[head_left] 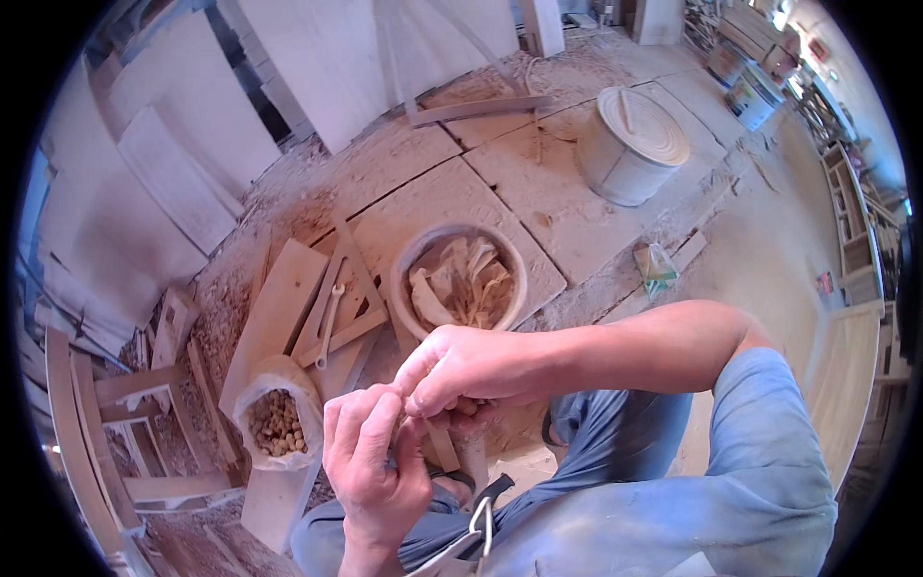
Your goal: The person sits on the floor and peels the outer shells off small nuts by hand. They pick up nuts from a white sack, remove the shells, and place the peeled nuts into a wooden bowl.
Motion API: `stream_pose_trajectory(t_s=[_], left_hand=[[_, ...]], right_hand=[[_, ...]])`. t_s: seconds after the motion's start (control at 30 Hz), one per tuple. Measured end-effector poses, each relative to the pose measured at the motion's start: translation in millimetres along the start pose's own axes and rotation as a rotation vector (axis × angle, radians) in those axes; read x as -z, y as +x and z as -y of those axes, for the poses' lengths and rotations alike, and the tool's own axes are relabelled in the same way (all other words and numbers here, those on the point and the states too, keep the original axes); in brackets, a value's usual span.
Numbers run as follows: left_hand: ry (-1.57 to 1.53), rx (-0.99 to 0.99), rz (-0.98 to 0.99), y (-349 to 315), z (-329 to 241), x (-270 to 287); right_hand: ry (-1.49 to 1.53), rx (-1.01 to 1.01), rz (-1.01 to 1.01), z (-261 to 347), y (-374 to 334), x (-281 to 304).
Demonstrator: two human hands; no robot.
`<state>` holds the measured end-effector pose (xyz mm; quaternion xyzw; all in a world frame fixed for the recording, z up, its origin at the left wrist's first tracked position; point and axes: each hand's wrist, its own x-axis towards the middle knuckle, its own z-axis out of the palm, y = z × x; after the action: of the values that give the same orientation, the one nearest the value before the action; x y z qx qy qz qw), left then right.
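My left hand (370, 462) is raised with its fingers bent, and its fingertips meet those of my right hand (466, 370). The small thing pinched between them is hidden by the fingers. Under my right hand's curled fingers a few small brown lumps (468, 408) show in part, held against the palm. To the left of my left hand stands an open white bag (306, 385) with similar brown, rounded lumps (276, 423) inside. Just beyond my hands is a round bucket (520, 279) holding pale, curled flat scraps (466, 284).
An open-ended wrench (330, 327) lies on wooden boards (279, 293) beside the bucket. Wooden frames (159, 433) stand at the left. A lidded drum (630, 149) and a crumpled clear-green bag (658, 267) are on the dusty floor. Large pale panels (163, 135) lean at the back left.
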<state>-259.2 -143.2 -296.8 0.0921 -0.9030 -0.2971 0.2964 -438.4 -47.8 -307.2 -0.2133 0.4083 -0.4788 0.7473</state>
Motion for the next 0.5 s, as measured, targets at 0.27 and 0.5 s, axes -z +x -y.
stream_pose_trajectory(t_s=[0.27,0.5], left_hand=[[-0.027,0.056,0.039,-1.5,-6.2,-9.4],[-0.112,0.199,-0.041,-9.1,-3.1,-14.5]], right_hand=[[-0.183,0.008,-0.204,8.1,-8.6,-6.6],[-0.335,0.194,-0.232,1.5,-3.1,-7.7]])
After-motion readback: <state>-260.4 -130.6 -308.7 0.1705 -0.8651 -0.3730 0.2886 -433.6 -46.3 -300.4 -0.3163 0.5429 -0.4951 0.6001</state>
